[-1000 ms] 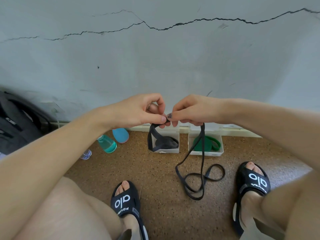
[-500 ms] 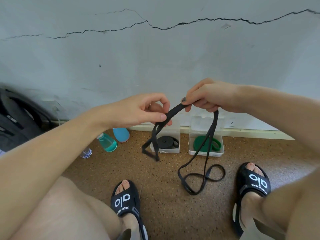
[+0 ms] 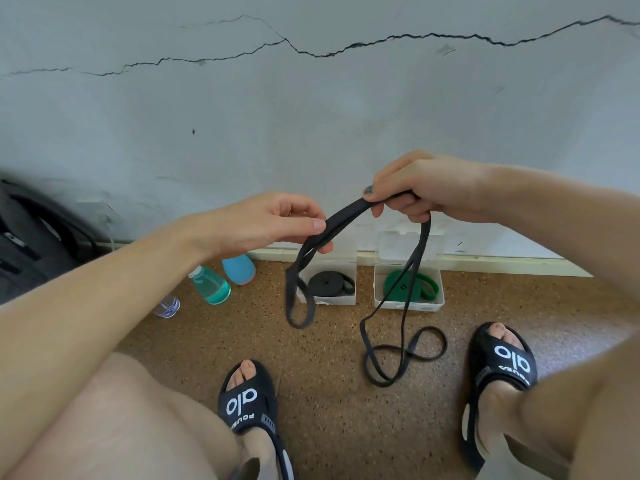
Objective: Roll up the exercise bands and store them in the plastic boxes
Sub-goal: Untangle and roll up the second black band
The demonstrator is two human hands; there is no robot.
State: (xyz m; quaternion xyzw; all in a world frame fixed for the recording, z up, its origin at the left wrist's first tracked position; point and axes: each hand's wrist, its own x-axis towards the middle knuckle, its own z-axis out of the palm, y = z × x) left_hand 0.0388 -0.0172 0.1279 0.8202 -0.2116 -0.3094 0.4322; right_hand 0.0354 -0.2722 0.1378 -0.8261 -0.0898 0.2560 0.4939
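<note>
A long thin black exercise band (image 3: 403, 306) is stretched between my hands at chest height. My left hand (image 3: 277, 223) pinches it with thumb and fingers, and a short loop dangles below. My right hand (image 3: 419, 188) grips the band higher up, its long end hanging down and coiling on the floor. Behind, against the wall, stand two open plastic boxes. The left box (image 3: 332, 301) holds a rolled black band (image 3: 329, 282). In the right box (image 3: 408, 304) lies a green band (image 3: 398, 289).
A teal bottle (image 3: 211, 287), a blue bottle (image 3: 239, 268) and a small clear bottle (image 3: 168, 306) lie on the speckled brown floor at the left. A dark backpack (image 3: 31, 244) leans against the cracked wall. My feet in black sandals (image 3: 249, 403) flank the coiled band.
My hands have parted: the right rose and moved to the right, drawing a length of band taut between them. The loop under my left hand hangs lower.
</note>
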